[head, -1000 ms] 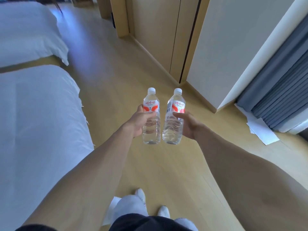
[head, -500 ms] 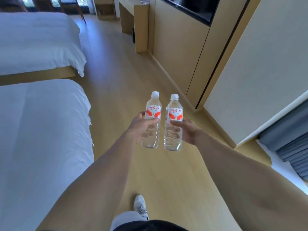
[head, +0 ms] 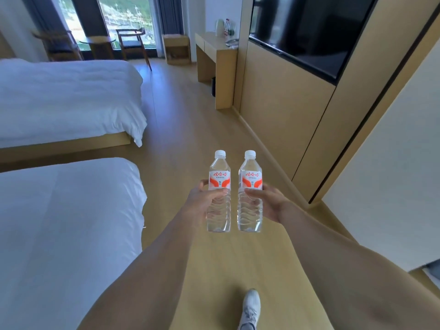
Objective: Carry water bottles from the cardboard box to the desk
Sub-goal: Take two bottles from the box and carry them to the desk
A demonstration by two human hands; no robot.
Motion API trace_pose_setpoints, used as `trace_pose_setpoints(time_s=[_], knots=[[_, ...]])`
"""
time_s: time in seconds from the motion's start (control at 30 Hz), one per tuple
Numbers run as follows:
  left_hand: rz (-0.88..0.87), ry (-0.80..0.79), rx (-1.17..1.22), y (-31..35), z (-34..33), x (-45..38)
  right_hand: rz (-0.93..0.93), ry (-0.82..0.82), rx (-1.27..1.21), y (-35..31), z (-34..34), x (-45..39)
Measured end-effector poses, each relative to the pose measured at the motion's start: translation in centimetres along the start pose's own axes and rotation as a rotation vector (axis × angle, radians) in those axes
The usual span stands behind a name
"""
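Two water bottles held upright above floor.
Left hand [head: 202, 201] grips left bottle [head: 219, 194]; right hand [head: 270, 202] grips right bottle [head: 250, 194], side by side, apart. Table [head: 215, 50] far ahead right.

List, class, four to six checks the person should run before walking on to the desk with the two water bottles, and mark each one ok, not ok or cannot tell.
1. Left hand grips the left bottle round its middle: ok.
2. Right hand grips the right bottle round its middle: ok.
3. Both bottles upright with white caps on: ok.
4. Floor between the beds and the wall panels free of obstacles up to the desk: ok.
5. Free space on the desk top for two more bottles: cannot tell, since a kettle and other small items stand at its far end.
6. Caps screwed tight: cannot tell.
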State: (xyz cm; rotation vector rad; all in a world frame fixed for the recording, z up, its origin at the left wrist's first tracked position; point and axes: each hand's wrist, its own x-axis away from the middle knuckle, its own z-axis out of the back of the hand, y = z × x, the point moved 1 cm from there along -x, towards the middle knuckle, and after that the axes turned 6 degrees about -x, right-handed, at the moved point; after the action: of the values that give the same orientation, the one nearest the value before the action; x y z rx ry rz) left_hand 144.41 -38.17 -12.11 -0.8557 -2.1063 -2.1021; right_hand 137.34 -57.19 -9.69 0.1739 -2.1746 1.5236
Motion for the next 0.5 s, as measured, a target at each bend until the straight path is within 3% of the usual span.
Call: trace_pose_setpoints(time_s=[0.5], knots=[[-0.103,0.19,0.093,12.7,3.2,-23.5,0.008,-0.206,0.073,-14.7,-2.9,-27.7]])
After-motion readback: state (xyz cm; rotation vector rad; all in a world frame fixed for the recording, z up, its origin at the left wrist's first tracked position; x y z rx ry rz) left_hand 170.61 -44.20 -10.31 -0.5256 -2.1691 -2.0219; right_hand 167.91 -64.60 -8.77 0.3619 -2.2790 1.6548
